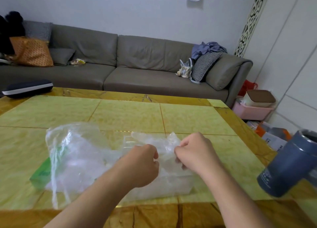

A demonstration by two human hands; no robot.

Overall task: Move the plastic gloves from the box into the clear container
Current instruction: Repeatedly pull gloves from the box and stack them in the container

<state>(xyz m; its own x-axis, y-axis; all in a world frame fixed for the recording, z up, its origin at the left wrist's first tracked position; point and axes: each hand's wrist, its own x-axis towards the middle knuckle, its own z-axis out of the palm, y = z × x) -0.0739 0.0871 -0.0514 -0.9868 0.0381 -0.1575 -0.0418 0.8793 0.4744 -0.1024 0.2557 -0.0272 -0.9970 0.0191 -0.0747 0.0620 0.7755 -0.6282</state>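
A green glove box (42,173) lies at the left on the table, mostly covered by a pile of thin clear plastic gloves (75,152). The clear container (171,186) sits right of it, with gloves inside and its lid (127,142) open behind. My left hand (144,164) and my right hand (193,150) are both over the container, fingers curled, each pinching the same crumpled plastic glove (166,142) between them. The glove's finger end sticks up behind my hands.
A dark blue tumbler (289,164) stands at the table's right edge. A dark case (27,89) lies at the far left corner. A grey sofa (130,68) runs behind the yellow stone-pattern table (130,114), and bins and bags sit on the floor at the right.
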